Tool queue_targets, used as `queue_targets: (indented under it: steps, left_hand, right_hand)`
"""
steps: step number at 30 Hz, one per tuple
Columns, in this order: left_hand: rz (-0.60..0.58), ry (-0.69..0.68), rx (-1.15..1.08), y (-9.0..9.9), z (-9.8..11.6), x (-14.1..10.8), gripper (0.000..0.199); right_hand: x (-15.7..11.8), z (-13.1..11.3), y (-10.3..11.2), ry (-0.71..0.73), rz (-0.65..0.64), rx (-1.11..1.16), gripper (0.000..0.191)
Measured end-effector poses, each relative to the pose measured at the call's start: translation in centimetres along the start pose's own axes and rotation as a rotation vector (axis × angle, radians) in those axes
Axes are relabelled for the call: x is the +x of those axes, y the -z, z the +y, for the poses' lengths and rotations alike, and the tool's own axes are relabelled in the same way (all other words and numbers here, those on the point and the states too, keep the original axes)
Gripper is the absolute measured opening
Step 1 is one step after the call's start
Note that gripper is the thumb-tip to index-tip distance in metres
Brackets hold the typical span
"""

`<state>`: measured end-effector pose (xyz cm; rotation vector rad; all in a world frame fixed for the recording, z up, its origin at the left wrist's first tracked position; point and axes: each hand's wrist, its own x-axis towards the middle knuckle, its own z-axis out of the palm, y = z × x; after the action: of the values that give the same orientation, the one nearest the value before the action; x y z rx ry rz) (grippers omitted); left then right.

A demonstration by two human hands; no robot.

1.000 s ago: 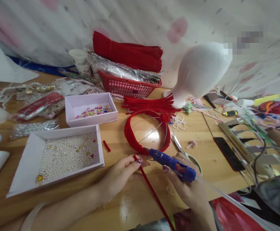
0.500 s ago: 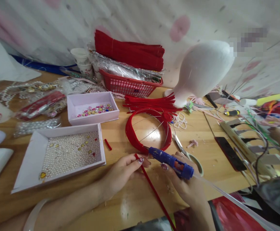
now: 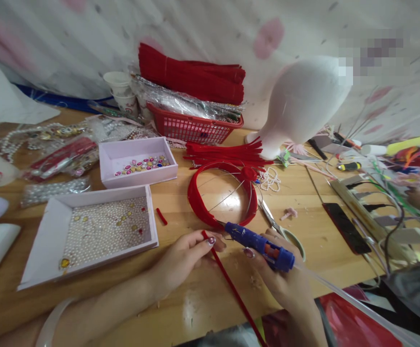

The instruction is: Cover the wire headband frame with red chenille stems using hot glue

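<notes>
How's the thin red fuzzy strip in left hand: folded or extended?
Extended: the strip runs nearly straight from the left hand to the picture's bottom edge; far end unseen.

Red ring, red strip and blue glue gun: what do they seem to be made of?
Red ring: probably velvety fabric, from its matte surface; its thin wires look metallic, silvery and shiny. Red strip: perhaps chenille, matte and soft-looking. Blue glue gun: likely hard plastic, moulded with a slight sheen.

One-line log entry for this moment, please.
left hand: holds red strip; right hand: holds blue glue gun; nozzle: at red hoop, contact unclear
</notes>
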<state>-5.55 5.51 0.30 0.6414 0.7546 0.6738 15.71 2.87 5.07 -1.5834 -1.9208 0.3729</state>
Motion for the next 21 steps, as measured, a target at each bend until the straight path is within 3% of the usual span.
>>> queue_targets:
  steps: [8, 21]
  left_hand:
    - [0.023, 0.006, 0.029, -0.40, 0.62, -0.22, 0.034]
    - [0.036, 0.004, 0.022, -0.38, 0.52, -0.35, 0.034]
  right_hand:
    - [-0.60, 0.48, 0.30, -0.012, 0.015, -0.012, 0.040]
    - [-0.68, 0.60, 0.51, -0.030, -0.024, -0.026, 0.041]
